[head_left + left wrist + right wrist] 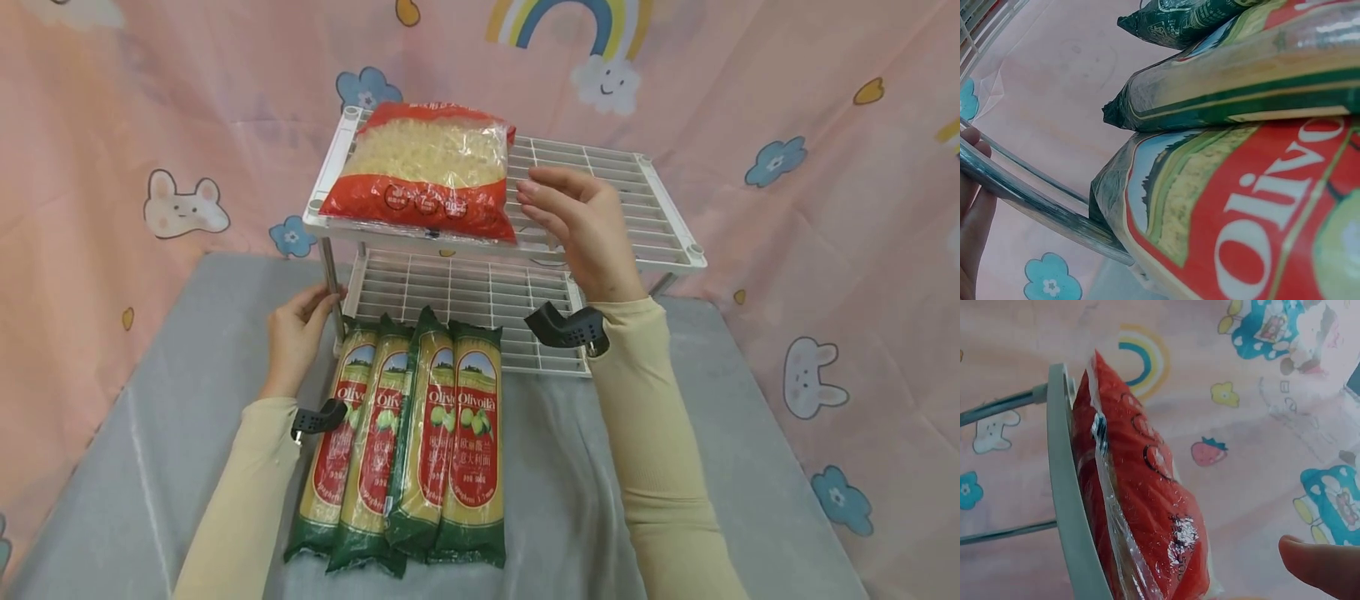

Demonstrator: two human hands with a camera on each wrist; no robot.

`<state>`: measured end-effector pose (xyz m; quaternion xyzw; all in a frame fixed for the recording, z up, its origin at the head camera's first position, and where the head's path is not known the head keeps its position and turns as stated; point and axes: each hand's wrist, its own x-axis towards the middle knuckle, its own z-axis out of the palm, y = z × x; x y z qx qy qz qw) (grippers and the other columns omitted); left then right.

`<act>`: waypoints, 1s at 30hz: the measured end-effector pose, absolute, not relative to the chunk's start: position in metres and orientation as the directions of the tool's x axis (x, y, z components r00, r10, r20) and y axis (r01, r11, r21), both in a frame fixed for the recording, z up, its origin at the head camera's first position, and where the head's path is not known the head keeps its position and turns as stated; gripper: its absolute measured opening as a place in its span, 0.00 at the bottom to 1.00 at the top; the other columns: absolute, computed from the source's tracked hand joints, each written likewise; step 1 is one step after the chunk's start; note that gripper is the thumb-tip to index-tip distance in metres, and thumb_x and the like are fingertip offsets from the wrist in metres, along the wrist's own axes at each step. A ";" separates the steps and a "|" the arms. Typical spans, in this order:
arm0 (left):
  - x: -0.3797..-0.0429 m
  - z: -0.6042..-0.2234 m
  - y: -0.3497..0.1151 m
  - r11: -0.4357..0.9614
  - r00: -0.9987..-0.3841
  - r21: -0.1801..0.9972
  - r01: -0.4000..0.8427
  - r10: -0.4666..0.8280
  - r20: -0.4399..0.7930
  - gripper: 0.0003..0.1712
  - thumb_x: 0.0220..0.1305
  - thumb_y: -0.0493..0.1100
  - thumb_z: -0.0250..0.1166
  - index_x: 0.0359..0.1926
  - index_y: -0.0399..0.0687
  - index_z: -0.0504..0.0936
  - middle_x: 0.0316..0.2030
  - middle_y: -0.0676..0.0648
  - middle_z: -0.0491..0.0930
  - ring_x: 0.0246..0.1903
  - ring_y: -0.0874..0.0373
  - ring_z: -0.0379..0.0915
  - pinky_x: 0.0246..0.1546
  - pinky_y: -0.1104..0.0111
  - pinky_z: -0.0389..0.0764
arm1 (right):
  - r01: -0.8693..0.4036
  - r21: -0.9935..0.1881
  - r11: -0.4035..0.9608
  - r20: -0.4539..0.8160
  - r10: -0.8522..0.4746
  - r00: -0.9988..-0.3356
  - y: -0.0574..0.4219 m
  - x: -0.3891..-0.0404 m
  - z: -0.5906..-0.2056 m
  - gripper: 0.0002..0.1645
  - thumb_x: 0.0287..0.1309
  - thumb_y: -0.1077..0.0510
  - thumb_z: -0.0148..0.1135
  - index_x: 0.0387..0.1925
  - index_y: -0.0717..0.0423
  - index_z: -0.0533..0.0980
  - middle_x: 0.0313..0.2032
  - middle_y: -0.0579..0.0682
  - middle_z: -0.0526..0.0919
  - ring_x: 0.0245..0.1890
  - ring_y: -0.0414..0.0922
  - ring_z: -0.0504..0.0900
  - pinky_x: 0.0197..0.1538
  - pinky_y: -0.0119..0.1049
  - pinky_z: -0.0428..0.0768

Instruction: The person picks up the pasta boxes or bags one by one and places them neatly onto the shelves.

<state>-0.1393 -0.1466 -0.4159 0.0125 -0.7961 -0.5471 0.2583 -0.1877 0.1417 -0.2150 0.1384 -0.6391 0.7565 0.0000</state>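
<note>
A red and clear bag of pasta [423, 171] lies on the left part of the white wire rack's top shelf [585, 196]. My right hand [585, 225] hovers just right of the bag, fingers loosely bent and holding nothing; its thumb [1319, 565] appears apart from the bag in the right wrist view. At the rack's left side, my left hand [298, 337] grips a metal post [1041, 209], with fingers seen on both sides of it. Several green-ended spaghetti packs [476, 442] lie side by side between the forearms, their far ends at the lower shelf [450, 287].
A grey cloth [562, 467] covers the table under the packs and the rack. Behind hangs a pink curtain [247, 83] printed with rainbows, rabbits and flowers. Black cameras [566, 327] are strapped to both wrists.
</note>
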 end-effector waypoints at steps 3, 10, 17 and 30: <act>-0.139 -0.415 -0.147 0.404 -0.864 0.875 0.267 -0.302 0.403 0.16 0.67 0.41 0.59 0.49 0.34 0.81 0.45 0.41 0.82 0.47 0.51 0.79 0.50 0.60 0.77 | -0.182 -0.956 -0.229 0.223 -0.168 -0.960 0.146 -0.180 -0.219 0.14 0.57 0.70 0.60 0.45 0.73 0.75 0.42 0.60 0.79 0.42 0.51 0.81 0.51 0.37 0.78; -0.141 -0.415 -0.146 0.401 -0.864 0.877 0.266 -0.304 0.401 0.15 0.67 0.41 0.59 0.49 0.34 0.81 0.45 0.41 0.82 0.47 0.50 0.79 0.50 0.60 0.77 | -0.220 -0.945 -0.244 0.264 -0.164 -0.951 0.159 -0.157 -0.232 0.15 0.59 0.68 0.59 0.46 0.75 0.74 0.41 0.60 0.81 0.42 0.52 0.82 0.50 0.37 0.79; -0.142 -0.415 -0.145 0.397 -0.864 0.879 0.262 -0.310 0.398 0.15 0.67 0.40 0.59 0.48 0.34 0.81 0.44 0.40 0.83 0.47 0.49 0.78 0.50 0.65 0.77 | -0.246 -0.946 -0.211 0.289 -0.209 -0.934 0.175 -0.137 -0.253 0.17 0.60 0.68 0.59 0.49 0.75 0.73 0.40 0.57 0.83 0.41 0.49 0.83 0.51 0.39 0.79; -0.141 -0.415 -0.146 0.372 -0.867 0.892 0.258 -0.319 0.383 0.15 0.66 0.40 0.60 0.49 0.35 0.81 0.44 0.41 0.83 0.46 0.61 0.78 0.49 0.69 0.77 | -0.096 -0.982 -0.164 0.139 -0.277 -0.951 0.193 -0.118 -0.310 0.15 0.63 0.69 0.53 0.50 0.74 0.72 0.41 0.53 0.82 0.44 0.49 0.82 0.51 0.39 0.79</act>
